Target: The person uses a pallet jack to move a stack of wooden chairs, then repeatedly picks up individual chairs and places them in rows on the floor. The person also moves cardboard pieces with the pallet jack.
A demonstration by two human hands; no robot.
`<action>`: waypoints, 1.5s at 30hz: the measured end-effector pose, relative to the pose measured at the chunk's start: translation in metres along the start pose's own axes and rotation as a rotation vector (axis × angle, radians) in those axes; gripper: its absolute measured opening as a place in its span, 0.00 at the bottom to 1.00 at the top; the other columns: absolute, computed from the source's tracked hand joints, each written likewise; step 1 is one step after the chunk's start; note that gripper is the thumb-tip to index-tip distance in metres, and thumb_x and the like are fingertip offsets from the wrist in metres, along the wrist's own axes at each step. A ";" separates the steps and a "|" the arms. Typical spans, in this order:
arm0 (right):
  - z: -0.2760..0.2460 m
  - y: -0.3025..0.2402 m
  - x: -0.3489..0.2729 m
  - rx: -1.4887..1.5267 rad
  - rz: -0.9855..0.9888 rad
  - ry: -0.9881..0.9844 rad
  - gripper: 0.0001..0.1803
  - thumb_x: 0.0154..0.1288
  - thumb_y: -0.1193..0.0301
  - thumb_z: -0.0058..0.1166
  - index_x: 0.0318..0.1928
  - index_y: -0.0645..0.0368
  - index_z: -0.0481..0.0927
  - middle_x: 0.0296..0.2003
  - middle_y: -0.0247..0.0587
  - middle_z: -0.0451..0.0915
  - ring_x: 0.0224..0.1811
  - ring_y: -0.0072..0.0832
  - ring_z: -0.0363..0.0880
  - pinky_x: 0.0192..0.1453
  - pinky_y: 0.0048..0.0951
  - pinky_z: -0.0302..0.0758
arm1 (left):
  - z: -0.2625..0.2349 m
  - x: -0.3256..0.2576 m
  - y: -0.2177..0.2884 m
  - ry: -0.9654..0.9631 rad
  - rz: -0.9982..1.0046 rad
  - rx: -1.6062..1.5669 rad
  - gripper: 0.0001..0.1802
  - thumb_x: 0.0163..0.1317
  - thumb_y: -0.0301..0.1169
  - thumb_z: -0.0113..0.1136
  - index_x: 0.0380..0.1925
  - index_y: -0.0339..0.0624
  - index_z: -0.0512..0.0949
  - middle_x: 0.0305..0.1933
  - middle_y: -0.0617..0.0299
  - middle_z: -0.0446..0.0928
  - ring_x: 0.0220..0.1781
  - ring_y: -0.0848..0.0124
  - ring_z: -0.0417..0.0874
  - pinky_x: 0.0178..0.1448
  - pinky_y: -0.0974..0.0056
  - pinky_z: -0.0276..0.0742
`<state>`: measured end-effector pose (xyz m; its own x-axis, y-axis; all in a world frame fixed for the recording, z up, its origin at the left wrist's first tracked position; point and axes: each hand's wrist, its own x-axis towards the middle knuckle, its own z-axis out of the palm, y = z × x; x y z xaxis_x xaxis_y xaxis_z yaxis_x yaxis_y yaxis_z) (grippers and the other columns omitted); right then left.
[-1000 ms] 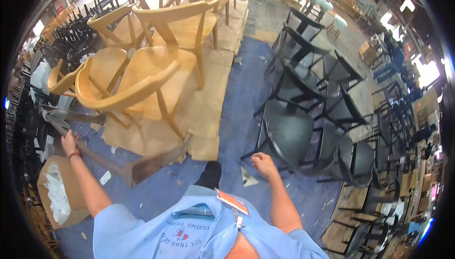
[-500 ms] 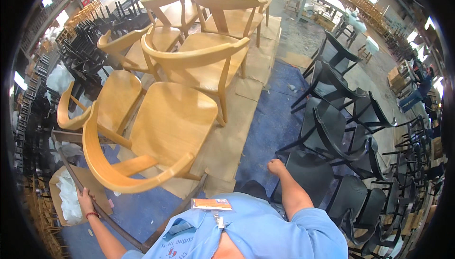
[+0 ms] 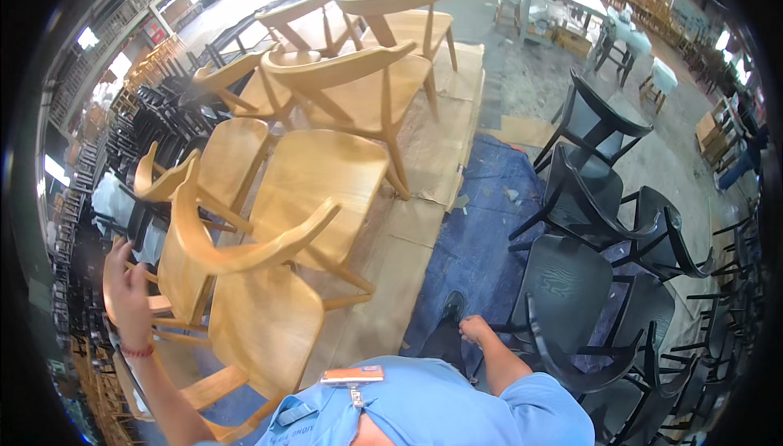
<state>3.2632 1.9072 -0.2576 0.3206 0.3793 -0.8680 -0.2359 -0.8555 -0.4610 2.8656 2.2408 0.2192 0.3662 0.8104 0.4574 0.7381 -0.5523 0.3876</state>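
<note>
My left hand (image 3: 128,295) is raised at the left, a red bracelet on its wrist. Motion smears it somewhat, but the fingers look apart and hold nothing. It is nearest to a light wooden chair (image 3: 183,271); whether it touches the chair I cannot tell. Another wooden chair (image 3: 269,324) with a curved backrest stands just right of my left forearm. Low by my body, my right hand (image 3: 473,329) is closed in a loose fist, with nothing showing in it. Close to its right is a black chair (image 3: 563,287).
More wooden chairs (image 3: 326,173) stand in rows on brown cardboard (image 3: 408,222). Blue sheeting (image 3: 481,226) runs between them and several black chairs (image 3: 599,124) on the right. Dark stacked furniture (image 3: 159,112) lines the far left. A person (image 3: 746,156) is at the right edge.
My left hand has let go of the dark curved bar and risen beside the wooden chairs. The view has shifted forward along the rows. My right hand stays closed by my body.
</note>
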 end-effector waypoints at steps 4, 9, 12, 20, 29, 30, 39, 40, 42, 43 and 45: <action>-0.055 -0.017 0.022 0.009 -0.202 -0.037 0.14 0.64 0.68 0.47 0.45 0.60 0.79 0.35 0.39 0.81 0.28 0.27 0.78 0.30 0.30 0.74 | 0.129 0.084 0.143 -0.425 0.279 0.159 0.23 0.57 0.23 0.58 0.55 0.34 0.71 0.68 0.44 0.62 0.69 0.50 0.63 0.69 0.58 0.61; -0.125 -0.061 0.008 0.263 0.040 -0.083 0.17 0.67 0.66 0.45 0.52 0.60 0.76 0.45 0.42 0.80 0.40 0.31 0.80 0.42 0.32 0.77 | 0.220 0.127 0.215 -0.678 0.369 -0.088 0.23 0.56 0.24 0.60 0.54 0.35 0.72 0.65 0.46 0.66 0.65 0.50 0.67 0.66 0.56 0.65; -0.165 -0.084 0.010 0.316 0.076 -0.101 0.18 0.69 0.65 0.45 0.54 0.61 0.75 0.48 0.44 0.79 0.44 0.33 0.79 0.46 0.33 0.77 | 0.253 0.156 0.238 -0.691 0.374 -0.130 0.23 0.56 0.25 0.61 0.54 0.35 0.72 0.63 0.46 0.68 0.64 0.49 0.69 0.65 0.56 0.67; -0.301 -0.226 0.061 0.304 -0.158 -0.064 0.14 0.68 0.67 0.46 0.50 0.58 0.78 0.44 0.40 0.81 0.39 0.27 0.80 0.41 0.28 0.78 | 0.346 0.284 0.262 -0.541 0.199 -0.392 0.21 0.59 0.25 0.57 0.54 0.37 0.73 0.62 0.53 0.71 0.62 0.62 0.72 0.60 0.61 0.69; -0.476 -0.380 0.150 0.411 -0.201 0.171 0.12 0.67 0.70 0.46 0.47 0.60 0.78 0.39 0.38 0.81 0.32 0.24 0.79 0.36 0.26 0.76 | 0.487 0.516 0.312 -0.379 0.145 -0.429 0.22 0.66 0.35 0.53 0.54 0.29 0.72 0.57 0.52 0.75 0.58 0.67 0.75 0.61 0.66 0.68; -0.487 -0.390 0.153 0.426 -0.200 0.182 0.12 0.67 0.69 0.46 0.46 0.60 0.78 0.39 0.38 0.81 0.33 0.25 0.79 0.36 0.26 0.76 | 0.505 0.538 0.304 -0.379 0.137 -0.455 0.24 0.66 0.35 0.53 0.55 0.26 0.71 0.57 0.48 0.74 0.59 0.66 0.75 0.61 0.65 0.68; -0.579 -0.442 0.223 0.671 -0.041 0.097 0.16 0.67 0.68 0.46 0.51 0.62 0.75 0.42 0.44 0.81 0.38 0.31 0.80 0.39 0.30 0.76 | 0.662 0.666 0.275 -0.051 -0.434 -0.318 0.39 0.61 0.40 0.60 0.65 0.28 0.57 0.60 0.41 0.69 0.60 0.59 0.73 0.56 0.60 0.72; -0.597 -0.453 0.236 0.662 -0.058 0.072 0.16 0.67 0.68 0.46 0.51 0.63 0.75 0.42 0.44 0.80 0.38 0.31 0.80 0.39 0.30 0.76 | 0.674 0.670 0.279 -0.012 -0.520 -0.325 0.41 0.61 0.40 0.61 0.66 0.29 0.54 0.60 0.41 0.69 0.60 0.58 0.73 0.56 0.60 0.73; -0.629 -0.488 0.269 0.622 -0.105 0.010 0.16 0.67 0.68 0.48 0.51 0.62 0.75 0.42 0.44 0.80 0.38 0.31 0.80 0.40 0.30 0.76 | 0.683 0.670 0.281 0.080 -0.604 -0.483 0.43 0.60 0.40 0.61 0.67 0.30 0.51 0.59 0.43 0.69 0.58 0.57 0.74 0.55 0.59 0.74; -0.649 -0.514 0.282 0.557 -0.137 0.000 0.16 0.66 0.68 0.48 0.51 0.62 0.75 0.42 0.44 0.80 0.38 0.31 0.80 0.40 0.29 0.76 | 0.706 0.679 0.295 0.091 -0.640 -0.613 0.44 0.60 0.40 0.61 0.68 0.31 0.50 0.59 0.43 0.69 0.57 0.57 0.74 0.54 0.58 0.74; -0.689 -0.577 0.312 0.431 -0.203 -0.044 0.15 0.66 0.68 0.49 0.50 0.62 0.76 0.41 0.43 0.81 0.38 0.30 0.80 0.40 0.28 0.76 | 0.737 0.681 0.310 0.236 -0.940 -0.658 0.38 0.61 0.39 0.58 0.65 0.33 0.53 0.57 0.48 0.70 0.52 0.57 0.77 0.52 0.54 0.77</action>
<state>4.1316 2.2760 -0.1348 0.3624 0.5461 -0.7553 -0.5347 -0.5419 -0.6484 3.7612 2.7661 0.0614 -0.3327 0.9355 -0.1192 0.2012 0.1939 0.9602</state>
